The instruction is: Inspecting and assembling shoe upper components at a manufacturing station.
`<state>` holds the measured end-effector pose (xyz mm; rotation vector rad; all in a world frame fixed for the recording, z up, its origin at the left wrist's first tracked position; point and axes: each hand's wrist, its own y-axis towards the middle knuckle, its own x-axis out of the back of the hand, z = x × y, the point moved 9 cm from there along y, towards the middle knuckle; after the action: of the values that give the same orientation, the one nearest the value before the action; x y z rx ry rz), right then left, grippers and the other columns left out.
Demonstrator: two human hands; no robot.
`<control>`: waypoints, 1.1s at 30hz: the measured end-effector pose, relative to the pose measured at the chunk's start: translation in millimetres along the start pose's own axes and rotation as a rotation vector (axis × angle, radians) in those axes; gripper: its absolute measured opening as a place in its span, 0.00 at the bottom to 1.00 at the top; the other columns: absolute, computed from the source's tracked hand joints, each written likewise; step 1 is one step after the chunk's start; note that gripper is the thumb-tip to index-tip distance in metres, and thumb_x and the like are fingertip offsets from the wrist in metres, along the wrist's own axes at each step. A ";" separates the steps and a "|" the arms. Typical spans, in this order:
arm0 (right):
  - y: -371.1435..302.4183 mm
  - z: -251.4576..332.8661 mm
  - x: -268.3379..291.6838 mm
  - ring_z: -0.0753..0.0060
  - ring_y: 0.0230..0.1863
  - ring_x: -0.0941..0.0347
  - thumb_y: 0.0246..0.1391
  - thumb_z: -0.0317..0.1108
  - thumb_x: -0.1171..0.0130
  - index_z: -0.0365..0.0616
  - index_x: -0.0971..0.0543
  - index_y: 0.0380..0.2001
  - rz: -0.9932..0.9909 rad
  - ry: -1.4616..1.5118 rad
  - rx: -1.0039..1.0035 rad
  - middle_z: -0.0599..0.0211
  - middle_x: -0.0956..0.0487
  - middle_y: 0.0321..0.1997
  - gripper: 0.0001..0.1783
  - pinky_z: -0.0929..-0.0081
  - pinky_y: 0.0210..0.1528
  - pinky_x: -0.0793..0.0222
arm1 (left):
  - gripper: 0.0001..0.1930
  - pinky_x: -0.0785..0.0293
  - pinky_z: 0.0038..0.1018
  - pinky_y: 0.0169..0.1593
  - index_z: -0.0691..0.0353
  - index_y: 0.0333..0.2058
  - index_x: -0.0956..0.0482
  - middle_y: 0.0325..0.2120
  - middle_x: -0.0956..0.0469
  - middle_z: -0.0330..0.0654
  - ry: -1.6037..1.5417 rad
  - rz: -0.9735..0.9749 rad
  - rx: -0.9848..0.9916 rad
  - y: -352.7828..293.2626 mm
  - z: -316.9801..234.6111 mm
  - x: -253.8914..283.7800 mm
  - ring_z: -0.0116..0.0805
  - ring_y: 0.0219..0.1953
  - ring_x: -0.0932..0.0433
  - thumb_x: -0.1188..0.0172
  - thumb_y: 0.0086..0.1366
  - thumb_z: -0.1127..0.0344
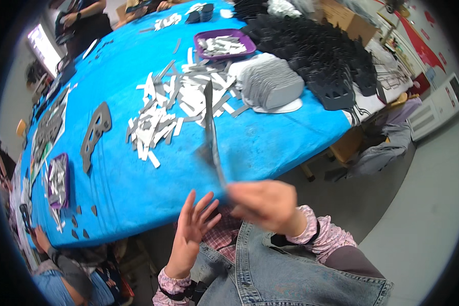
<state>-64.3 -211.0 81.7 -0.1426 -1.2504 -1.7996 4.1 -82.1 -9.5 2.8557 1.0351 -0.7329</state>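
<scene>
Loosely, the left hand stands with fingers apart beside the blue table, a slim, dark grey, blurred piece rises over the table, its lower end pinched in the right hand, and beyond the table's right side small red wall labels are unreadable.

Open room along the near side of the blue-covered table
Beyond, a loose heap of flat white and grey strips and a stack of rounded grey pads block the way; a thin dark piece in the right hand crosses midway.
</scene>
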 end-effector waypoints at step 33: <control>49.2 -32.3 -30.2 0.60 0.47 0.36 0.37 0.36 0.35 0.48 0.27 0.48 0.285 -0.270 0.202 0.64 0.32 0.45 0.30 0.64 0.50 0.40 | 0.34 0.37 0.34 0.51 0.62 0.54 0.38 0.49 0.34 0.47 1.178 -0.362 -0.546 3.8 -57.8 40.4 0.42 0.48 0.34 0.36 0.45 0.73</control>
<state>0.9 -221.8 83.5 -0.4389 -1.5104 -1.4333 58.0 -50.9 23.9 2.4366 1.4784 1.2354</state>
